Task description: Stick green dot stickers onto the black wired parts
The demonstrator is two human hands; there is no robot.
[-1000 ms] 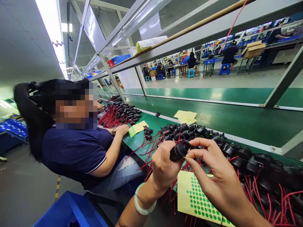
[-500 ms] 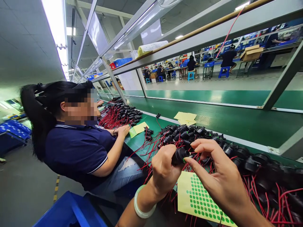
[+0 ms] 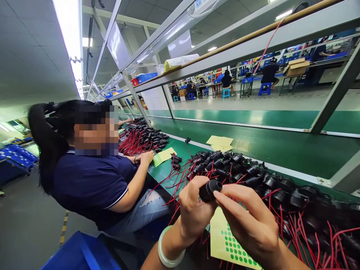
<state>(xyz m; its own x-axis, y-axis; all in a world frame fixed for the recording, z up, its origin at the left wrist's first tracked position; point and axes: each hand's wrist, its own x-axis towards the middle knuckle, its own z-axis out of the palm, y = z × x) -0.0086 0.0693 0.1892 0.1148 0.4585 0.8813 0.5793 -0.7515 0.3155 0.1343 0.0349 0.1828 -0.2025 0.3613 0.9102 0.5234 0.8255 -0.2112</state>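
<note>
Black cylindrical part point(image 3: 210, 190): up in the air in front of us, over the near table edge, in our left hand point(image 3: 195, 204), fingers wrapped round it, ring end exposed. Right hand point(image 3: 250, 221): thumb and fingertips drawn together, touching that end; we can't tell if they pinch anything.

Directly below, a yellow sheet of green dots point(image 3: 229, 240), partly covered by the right hand. Pale bangle point(image 3: 161, 247) on our left wrist.

Just beyond and to the right, a heap of black parts point(image 3: 253, 180) with red wires point(image 3: 317, 247) trailing to the near edge; it crowds the space behind both hands and blocks a straight reach to the green belt point(image 3: 270, 146). Loose yellow papers point(image 3: 221, 141) lie past the heap.

To the left, a seated co-worker point(image 3: 98, 180), hand point(image 3: 146, 156) beside another dotted sheet point(image 3: 164, 155); second heap point(image 3: 153, 137) behind that. Blue bin point(image 3: 75, 255) low at left. Slanted metal post point(image 3: 336, 88) cuts across the far right.
</note>
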